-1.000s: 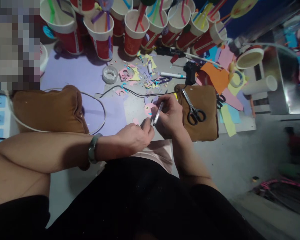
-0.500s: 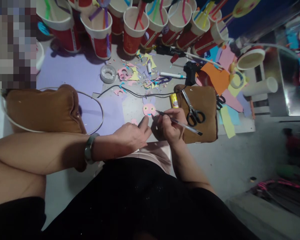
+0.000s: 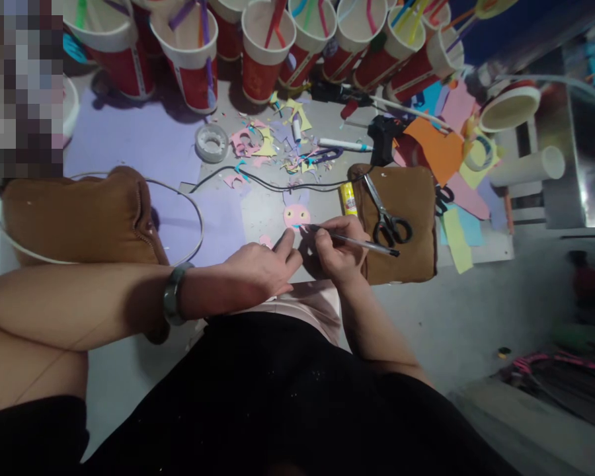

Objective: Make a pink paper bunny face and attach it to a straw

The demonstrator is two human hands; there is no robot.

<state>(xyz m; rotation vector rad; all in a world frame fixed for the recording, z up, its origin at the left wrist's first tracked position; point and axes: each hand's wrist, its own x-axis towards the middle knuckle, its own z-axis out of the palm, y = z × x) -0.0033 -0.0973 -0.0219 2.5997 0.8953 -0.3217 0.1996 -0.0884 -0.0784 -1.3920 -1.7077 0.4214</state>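
A pink round paper face (image 3: 296, 215) with yellow eyes, a blue mouth and purple ears lies flat on the table. My left hand (image 3: 262, 268) rests below it, its index finger stretched out with the tip on the lower edge; the other fingers are partly hidden. Pinched in my right hand (image 3: 343, 252) is a pen (image 3: 371, 246) with a clear barrel, its tip at the face's lower right. Close to my left fingers lies a small pink paper piece (image 3: 265, 241). A yellow glue stick (image 3: 348, 198) is just beyond my right hand.
Several red-and-white paper cups (image 3: 265, 69) with coloured straws line the back. Paper scraps (image 3: 297, 162), a tape roll (image 3: 211, 143) and a black cable (image 3: 272, 188) lie between. Brown cushions flank my hands; scissors (image 3: 389, 221) lie on the right cushion (image 3: 416, 258).
The pen has shifted slightly, its tip moving down and left along the paper face toward the mouth. My left hand keeps its place. The camera view has shifted a little.
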